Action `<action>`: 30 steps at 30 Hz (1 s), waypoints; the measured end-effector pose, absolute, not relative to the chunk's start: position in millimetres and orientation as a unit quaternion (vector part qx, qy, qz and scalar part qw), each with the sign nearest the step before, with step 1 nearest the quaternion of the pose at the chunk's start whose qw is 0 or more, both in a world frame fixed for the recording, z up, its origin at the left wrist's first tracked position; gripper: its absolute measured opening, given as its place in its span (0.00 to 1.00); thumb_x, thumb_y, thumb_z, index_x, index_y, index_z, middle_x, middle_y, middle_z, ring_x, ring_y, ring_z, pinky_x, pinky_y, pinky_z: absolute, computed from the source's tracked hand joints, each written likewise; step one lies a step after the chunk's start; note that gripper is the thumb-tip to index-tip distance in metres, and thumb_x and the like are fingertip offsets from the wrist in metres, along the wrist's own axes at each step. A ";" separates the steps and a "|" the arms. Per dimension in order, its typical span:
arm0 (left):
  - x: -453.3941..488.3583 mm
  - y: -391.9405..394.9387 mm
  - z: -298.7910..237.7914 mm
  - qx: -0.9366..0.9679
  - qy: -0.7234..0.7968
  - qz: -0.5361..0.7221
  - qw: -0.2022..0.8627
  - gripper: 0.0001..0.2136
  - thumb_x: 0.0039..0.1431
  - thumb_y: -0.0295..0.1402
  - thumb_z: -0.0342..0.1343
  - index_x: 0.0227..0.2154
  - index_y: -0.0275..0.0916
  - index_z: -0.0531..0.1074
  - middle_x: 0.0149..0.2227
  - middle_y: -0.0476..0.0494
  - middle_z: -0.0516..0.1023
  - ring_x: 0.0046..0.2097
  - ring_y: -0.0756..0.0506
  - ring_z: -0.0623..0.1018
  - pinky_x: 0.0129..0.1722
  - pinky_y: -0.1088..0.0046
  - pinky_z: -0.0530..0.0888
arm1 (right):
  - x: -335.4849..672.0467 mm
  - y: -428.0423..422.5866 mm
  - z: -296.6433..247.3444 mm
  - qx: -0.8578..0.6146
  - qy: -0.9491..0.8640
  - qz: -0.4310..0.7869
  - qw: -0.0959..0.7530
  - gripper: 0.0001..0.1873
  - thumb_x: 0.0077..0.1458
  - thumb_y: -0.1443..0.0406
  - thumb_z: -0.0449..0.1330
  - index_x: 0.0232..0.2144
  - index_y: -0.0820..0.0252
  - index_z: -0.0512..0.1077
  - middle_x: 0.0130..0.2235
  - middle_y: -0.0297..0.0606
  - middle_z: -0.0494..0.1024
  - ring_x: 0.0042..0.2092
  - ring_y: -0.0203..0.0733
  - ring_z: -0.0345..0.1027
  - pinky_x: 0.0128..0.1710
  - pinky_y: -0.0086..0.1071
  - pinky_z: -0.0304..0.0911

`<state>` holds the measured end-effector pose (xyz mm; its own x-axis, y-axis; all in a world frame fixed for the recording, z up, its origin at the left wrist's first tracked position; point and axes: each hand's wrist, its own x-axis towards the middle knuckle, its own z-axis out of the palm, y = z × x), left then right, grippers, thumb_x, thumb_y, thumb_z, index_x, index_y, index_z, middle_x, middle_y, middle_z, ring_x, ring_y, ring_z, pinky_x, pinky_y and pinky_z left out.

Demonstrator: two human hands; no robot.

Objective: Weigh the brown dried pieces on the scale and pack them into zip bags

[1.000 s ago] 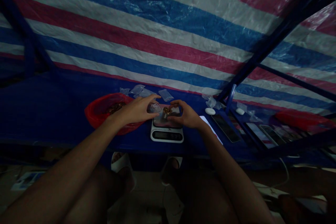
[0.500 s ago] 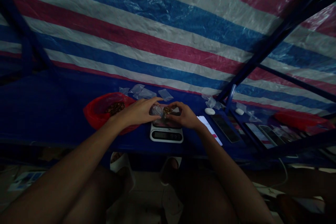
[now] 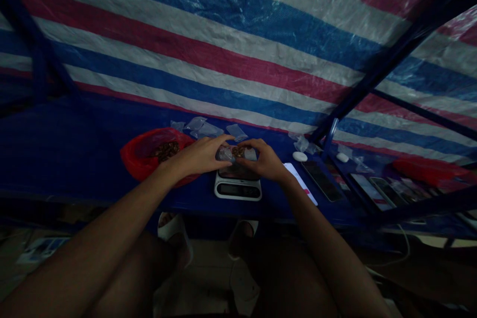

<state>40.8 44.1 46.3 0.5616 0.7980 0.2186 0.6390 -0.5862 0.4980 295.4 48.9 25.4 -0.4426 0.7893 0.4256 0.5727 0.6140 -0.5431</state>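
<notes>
Small clear bag (image 3: 225, 153) held over the digital scale (image 3: 238, 189).
Our left hand (image 3: 201, 157) and right hand (image 3: 265, 162) pinch it; brown bits (image 3: 238, 150) inside, more left in the red bowl (image 3: 143, 161) beside the scale.

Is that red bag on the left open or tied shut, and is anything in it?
Open and not empty: the red bag has its mouth gaping upward, and a heap of brown pieces shows inside.

Makeshift packing stall, dimly lit. Striped red-white-blue tarpaulin (image 3: 238, 49) forms the back wall, hung on blue metal poles (image 3: 372, 79). A low blue-covered table (image 3: 74, 159) carries a digital scale (image 3: 237, 190), red basin (image 3: 141, 159), clear zip bags (image 3: 203, 128) and phones (image 3: 322, 181).
</notes>
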 end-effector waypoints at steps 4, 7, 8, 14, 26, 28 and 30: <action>42.2 42.3 47.4 0.862 0.417 0.218 0.186 0.34 0.63 0.39 0.65 0.70 0.40 0.66 0.62 0.36 0.81 0.61 0.32 0.82 0.60 0.56 0.77 | 292.9 48.3 27.3 -0.401 -0.843 0.145 0.328 0.19 0.56 0.61 0.72 0.51 0.54 0.81 0.51 0.44 0.85 0.55 0.56 0.76 0.58 0.52 0.68; 43.7 41.8 47.6 0.858 0.422 0.219 0.192 0.34 0.62 0.38 0.65 0.70 0.40 0.66 0.63 0.35 0.81 0.62 0.32 0.81 0.62 0.55 0.76 | 289.5 47.2 29.2 -0.391 -0.850 0.140 0.324 0.17 0.57 0.62 0.72 0.50 0.54 0.82 0.50 0.43 0.86 0.53 0.54 0.77 0.57 0.50 0.68; 44.2 42.1 47.3 0.857 0.424 0.220 0.192 0.34 0.62 0.38 0.65 0.70 0.40 0.66 0.63 0.35 0.81 0.62 0.32 0.81 0.62 0.55 0.76 | 288.2 46.9 29.7 -0.386 -0.853 0.136 0.324 0.17 0.57 0.62 0.72 0.49 0.54 0.82 0.49 0.43 0.86 0.52 0.54 0.77 0.57 0.50 0.69; 45.7 46.5 43.3 0.859 0.417 0.229 0.192 0.33 0.61 0.37 0.65 0.69 0.39 0.67 0.63 0.35 0.81 0.61 0.32 0.81 0.61 0.56 0.76 | 282.2 46.3 31.6 -0.374 -0.860 0.136 0.319 0.16 0.60 0.64 0.69 0.50 0.57 0.81 0.48 0.44 0.85 0.49 0.50 0.78 0.53 0.46 0.71; 44.5 46.9 44.0 0.859 0.419 0.227 0.190 0.32 0.62 0.38 0.63 0.68 0.39 0.68 0.62 0.36 0.81 0.61 0.33 0.82 0.59 0.57 0.77 | 276.0 44.7 36.0 -0.364 -0.878 0.133 0.281 0.18 0.61 0.67 0.66 0.54 0.59 0.81 0.49 0.47 0.81 0.47 0.50 0.77 0.50 0.45 0.73; 43.9 46.8 44.9 0.859 0.415 0.231 0.191 0.31 0.62 0.37 0.63 0.67 0.38 0.69 0.61 0.36 0.82 0.60 0.33 0.82 0.58 0.58 0.77 | 276.4 45.2 35.8 -0.368 -0.874 0.135 0.286 0.21 0.60 0.66 0.67 0.56 0.59 0.79 0.50 0.47 0.82 0.48 0.51 0.78 0.50 0.46 0.73; 43.0 47.1 45.1 0.858 0.411 0.236 0.198 0.31 0.62 0.38 0.64 0.67 0.38 0.69 0.59 0.36 0.83 0.59 0.34 0.83 0.57 0.59 0.78 | 277.3 45.5 36.4 -0.377 -0.865 0.145 0.298 0.21 0.59 0.66 0.68 0.55 0.58 0.77 0.50 0.46 0.83 0.48 0.50 0.78 0.50 0.46 0.73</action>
